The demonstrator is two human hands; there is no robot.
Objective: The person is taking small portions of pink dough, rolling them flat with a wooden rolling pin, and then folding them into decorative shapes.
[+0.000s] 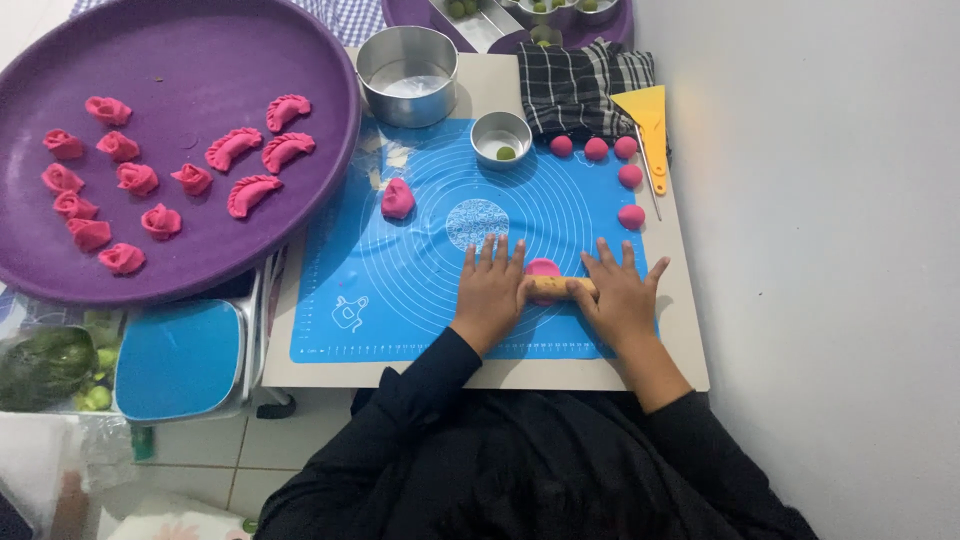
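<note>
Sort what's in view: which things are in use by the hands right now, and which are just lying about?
In use: left hand and right hand pressing the wooden rolling pin over a pink dough piece on the blue mat.

Lying about: yellow scraper, checked cloth, metal pot, purple tray.

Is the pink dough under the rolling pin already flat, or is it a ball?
Flat, as far as visible. The pink dough shows as a low disc beside the rolling pin, unlike the round dough balls nearby.

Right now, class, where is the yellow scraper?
In the head view, the yellow scraper lies at the far right edge of the table, beside the checked cloth and just right of the pink dough balls.
</note>
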